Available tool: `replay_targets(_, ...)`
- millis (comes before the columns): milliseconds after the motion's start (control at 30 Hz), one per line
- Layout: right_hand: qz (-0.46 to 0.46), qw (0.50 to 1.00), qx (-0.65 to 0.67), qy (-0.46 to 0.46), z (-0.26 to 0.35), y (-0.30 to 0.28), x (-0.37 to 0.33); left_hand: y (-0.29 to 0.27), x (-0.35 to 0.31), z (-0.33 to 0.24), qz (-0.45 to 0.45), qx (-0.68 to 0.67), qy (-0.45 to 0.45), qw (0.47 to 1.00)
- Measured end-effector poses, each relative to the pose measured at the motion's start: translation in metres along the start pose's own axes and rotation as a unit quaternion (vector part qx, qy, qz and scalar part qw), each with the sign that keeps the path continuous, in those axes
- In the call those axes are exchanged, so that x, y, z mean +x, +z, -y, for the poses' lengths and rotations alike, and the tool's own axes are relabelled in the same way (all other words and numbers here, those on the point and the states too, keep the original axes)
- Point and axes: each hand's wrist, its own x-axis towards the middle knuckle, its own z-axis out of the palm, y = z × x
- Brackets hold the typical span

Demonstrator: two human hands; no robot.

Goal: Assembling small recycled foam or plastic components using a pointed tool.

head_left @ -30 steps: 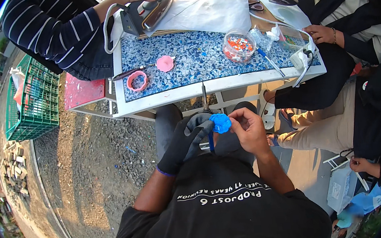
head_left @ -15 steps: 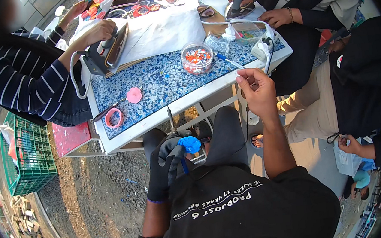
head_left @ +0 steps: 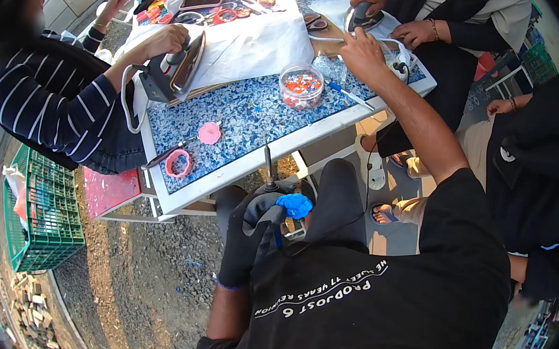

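In a black work glove, my left hand is closed in front of my lap. It holds what looks like a soldering iron, metal shaft up, blue handle end below, and a crumpled blue flower-like piece beside it. My bare right hand reaches over the table's right side, by a crumpled clear plastic bag and a white cable. Its fingertips are partly hidden, so I cannot see whether they grip anything. A clear round tub of red and white bits and a blue-and-white pen lie nearby.
On the blue speckled table lie a pink flower piece and a pink ring. Two people press clothes irons, the left iron on white sheet. A green crate stands at left.
My right hand has moved from above the table's front edge forward onto the table's right side. My left hand keeps its hold; the view has shifted slightly.
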Motion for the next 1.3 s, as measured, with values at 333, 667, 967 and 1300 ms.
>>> replay_targets(333,-0.045,0.999,0.011,-0.018,0.001,0.02,0.006,-0.005,0.002,-0.006,0.013,0.011,0.04,0.999)
replay_targets(667,-0.223,0.936,0.253,0.1,-0.024,-0.058,-0.016,-0.007,0.001,0.007,0.009,0.071,0.068,0.995)
replay_targets(967,0.025,0.361,0.926,0.102,0.087,-0.116,-0.113,0.001,0.008,-0.009,0.118,-0.101,-0.031,0.987)
replay_targets(1300,0.031,0.211,0.977,0.021,0.112,-0.127,-0.128,0.007,0.008,-0.014,0.142,-0.14,0.006,0.98)
